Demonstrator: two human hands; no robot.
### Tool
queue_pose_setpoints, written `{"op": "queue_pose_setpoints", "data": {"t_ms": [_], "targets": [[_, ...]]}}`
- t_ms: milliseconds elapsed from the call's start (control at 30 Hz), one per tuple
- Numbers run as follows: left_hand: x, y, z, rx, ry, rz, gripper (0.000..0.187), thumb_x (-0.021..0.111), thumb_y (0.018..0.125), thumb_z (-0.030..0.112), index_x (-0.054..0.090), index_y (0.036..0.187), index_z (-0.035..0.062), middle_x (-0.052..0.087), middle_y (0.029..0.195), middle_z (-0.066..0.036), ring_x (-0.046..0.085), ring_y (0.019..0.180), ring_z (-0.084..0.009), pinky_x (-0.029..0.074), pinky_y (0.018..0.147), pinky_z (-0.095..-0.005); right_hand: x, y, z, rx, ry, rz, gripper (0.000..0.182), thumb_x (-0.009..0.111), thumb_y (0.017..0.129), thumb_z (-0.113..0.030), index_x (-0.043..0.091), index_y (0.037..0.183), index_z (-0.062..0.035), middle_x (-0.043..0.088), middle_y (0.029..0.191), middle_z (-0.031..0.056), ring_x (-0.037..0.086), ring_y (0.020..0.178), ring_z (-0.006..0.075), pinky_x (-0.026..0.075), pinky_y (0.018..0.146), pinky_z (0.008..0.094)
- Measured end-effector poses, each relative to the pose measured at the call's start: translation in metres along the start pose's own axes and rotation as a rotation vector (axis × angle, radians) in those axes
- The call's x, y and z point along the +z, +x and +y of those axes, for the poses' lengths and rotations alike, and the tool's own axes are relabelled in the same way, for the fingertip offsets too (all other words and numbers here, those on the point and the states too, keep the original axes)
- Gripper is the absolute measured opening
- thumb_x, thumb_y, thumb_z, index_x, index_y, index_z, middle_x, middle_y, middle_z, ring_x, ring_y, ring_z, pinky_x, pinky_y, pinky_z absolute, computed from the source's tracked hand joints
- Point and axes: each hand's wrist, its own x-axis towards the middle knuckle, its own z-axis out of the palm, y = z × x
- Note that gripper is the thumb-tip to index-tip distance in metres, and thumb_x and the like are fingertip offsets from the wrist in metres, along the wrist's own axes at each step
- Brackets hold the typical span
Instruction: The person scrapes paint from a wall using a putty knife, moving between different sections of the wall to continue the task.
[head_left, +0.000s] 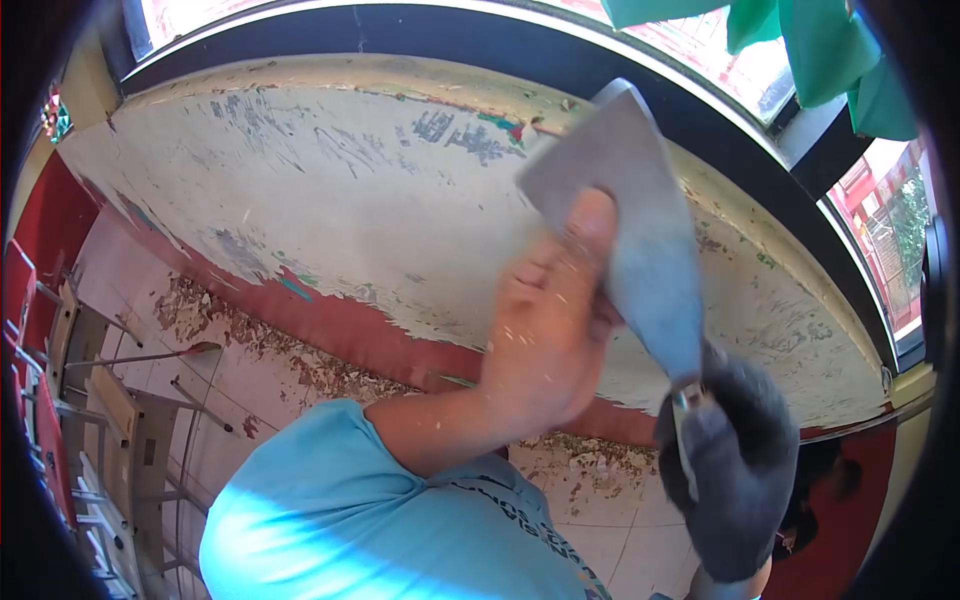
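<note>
My gloved right hand (738, 455), in a dark grey glove, is closed around the handle of a paint scraper (650, 240). The scraper's wide metal blade points up in front of the wall. My bare left hand (545, 330) has its thumb pressed on the flat of the blade near its left edge; its other fingers are curled, partly hidden and a little blurred. Small pale flecks show over this hand and forearm. Behind both hands is a whitish wall (370, 200) with scraped grey patches and ragged paint edges.
Paint flakes (330, 375) litter the tiled floor along the red lower band (300, 310) of the wall. Chairs (130, 420) stand at the left. A dark window frame (450, 40) runs above the ledge, with green cloth (830, 50) hanging at upper right.
</note>
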Motion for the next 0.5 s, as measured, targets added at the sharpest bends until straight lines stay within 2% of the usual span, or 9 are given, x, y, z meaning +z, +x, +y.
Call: {"op": "queue_pose_setpoints", "data": {"t_ms": [100, 167, 200, 267, 300, 400, 500], "targets": [[-0.005, 0.002, 0.006, -0.080, -0.020, -0.020, 0.030, 0.048, 0.092, 0.033, 0.057, 0.095, 0.0041, 0.063, 0.085, -0.006, 0.063, 0.074, -0.0126, 0.052, 0.066, -0.0276, -0.006, 0.007, 0.010, -0.146, 0.060, -0.149, 0.032, 0.058, 0.085, -0.016, 0.053, 0.112, -0.0010, 0.055, 0.068, 0.0052, 0.043, 0.044, 0.0049, 0.030, 0.036, 0.0186], [-0.024, 0.017, 0.015, 0.062, 0.062, -0.191, 0.037, 0.033, 0.097, 0.033, 0.045, 0.114, 0.0030, 0.061, 0.097, -0.011, 0.063, 0.085, -0.0199, 0.053, 0.076, -0.0354, 0.015, 0.014, -0.002, -0.080, 0.031, -0.091, 0.033, 0.059, 0.084, -0.018, 0.052, 0.112, 0.0002, 0.055, 0.066, 0.0056, 0.043, 0.044, 0.0050, 0.031, 0.037, 0.0188], [-0.026, 0.015, 0.013, 0.064, 0.064, -0.186, 0.037, 0.033, 0.097, 0.033, 0.045, 0.114, 0.0030, 0.061, 0.097, -0.011, 0.063, 0.085, -0.0199, 0.053, 0.076, -0.0354, 0.021, 0.014, -0.007, -0.018, -0.005, -0.048, 0.035, 0.059, 0.084, -0.020, 0.052, 0.111, 0.0014, 0.054, 0.065, 0.0060, 0.043, 0.044, 0.0051, 0.031, 0.037, 0.0191], [-0.024, 0.009, 0.015, -0.024, -0.026, -0.249, 0.036, 0.034, 0.097, 0.032, 0.045, 0.114, 0.0027, 0.061, 0.098, -0.009, 0.062, 0.089, -0.0187, 0.052, 0.079, -0.0339, 0.012, 0.003, -0.006, -0.030, -0.032, -0.072, 0.036, 0.060, 0.083, -0.021, 0.052, 0.111, 0.0017, 0.054, 0.065, 0.0057, 0.043, 0.043, 0.0054, 0.031, 0.036, 0.0195], [-0.004, -0.005, 0.007, -0.093, 0.073, 0.136, 0.029, 0.052, 0.090, 0.035, 0.057, 0.085, 0.0071, 0.060, 0.077, -0.002, 0.056, 0.064, -0.0066, 0.044, 0.057, -0.0212, 0.000, -0.005, 0.001, -0.039, 0.003, -0.081, 0.036, 0.060, 0.083, -0.021, 0.052, 0.112, 0.0009, 0.054, 0.065, 0.0050, 0.043, 0.043, 0.0051, 0.031, 0.036, 0.0190], [-0.002, -0.001, 0.011, -0.065, 0.062, 0.106, 0.030, 0.053, 0.090, 0.036, 0.058, 0.084, 0.0070, 0.060, 0.077, -0.003, 0.057, 0.062, -0.0074, 0.044, 0.055, -0.0211, 0.009, 0.003, -0.006, -0.032, 0.033, -0.084, 0.037, 0.060, 0.083, -0.020, 0.051, 0.114, -0.0001, 0.055, 0.066, 0.0046, 0.043, 0.042, 0.0048, 0.030, 0.036, 0.0176], [-0.001, 0.005, 0.021, -0.014, -0.022, 0.071, 0.030, 0.052, 0.090, 0.035, 0.058, 0.089, 0.0058, 0.062, 0.080, -0.004, 0.060, 0.067, -0.0095, 0.049, 0.060, -0.0237, 0.025, 0.013, -0.016, -0.019, -0.057, -0.087, 0.040, 0.058, 0.084, -0.021, 0.050, 0.114, 0.0036, 0.056, 0.067, 0.0079, 0.044, 0.043, 0.0052, 0.031, 0.036, 0.0185]]}}
